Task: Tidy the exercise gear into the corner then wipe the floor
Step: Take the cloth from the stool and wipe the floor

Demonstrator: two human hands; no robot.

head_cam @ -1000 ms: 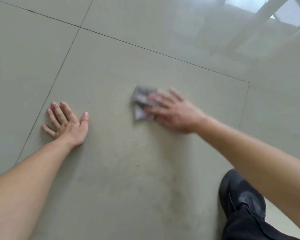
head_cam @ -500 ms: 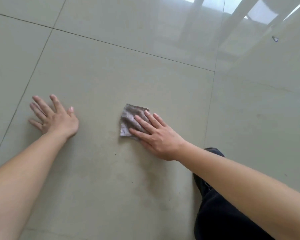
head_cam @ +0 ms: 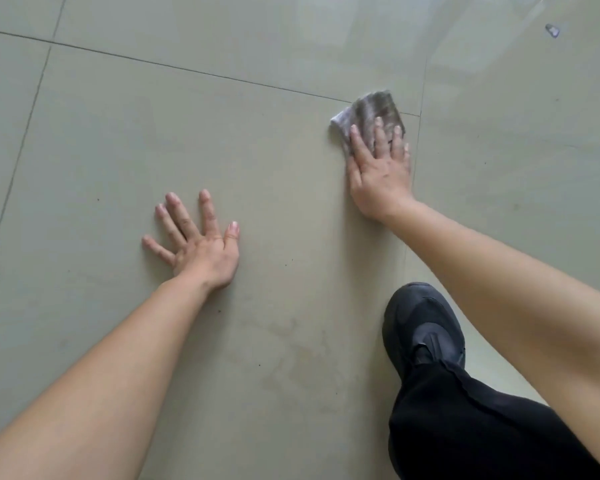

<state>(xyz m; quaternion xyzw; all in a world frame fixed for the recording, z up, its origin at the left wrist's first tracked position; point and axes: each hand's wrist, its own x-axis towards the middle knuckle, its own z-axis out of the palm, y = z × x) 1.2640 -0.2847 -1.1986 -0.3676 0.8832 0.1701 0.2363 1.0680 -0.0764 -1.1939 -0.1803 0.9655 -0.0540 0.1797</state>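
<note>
Glossy pale tile floor (head_cam: 118,150), dark grout lines, faint smudges near centre. Right hand (head_cam: 378,168) lies flat on a grey cloth (head_cam: 371,109), fingers straight and close together, pressing it down just beside a grout corner. Left hand (head_cam: 198,244) rests palm-down on bare tile, fingers spread, well apart from the cloth. Black shoe (head_cam: 423,327) and dark trouser leg (head_cam: 465,427) sit below the right forearm. Small grey scrap (head_cam: 552,30) lies far upper right.

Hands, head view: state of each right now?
Left hand: open, flat on the floor, holding nothing.
Right hand: open, pressing the cloth down, not gripping it.
</note>
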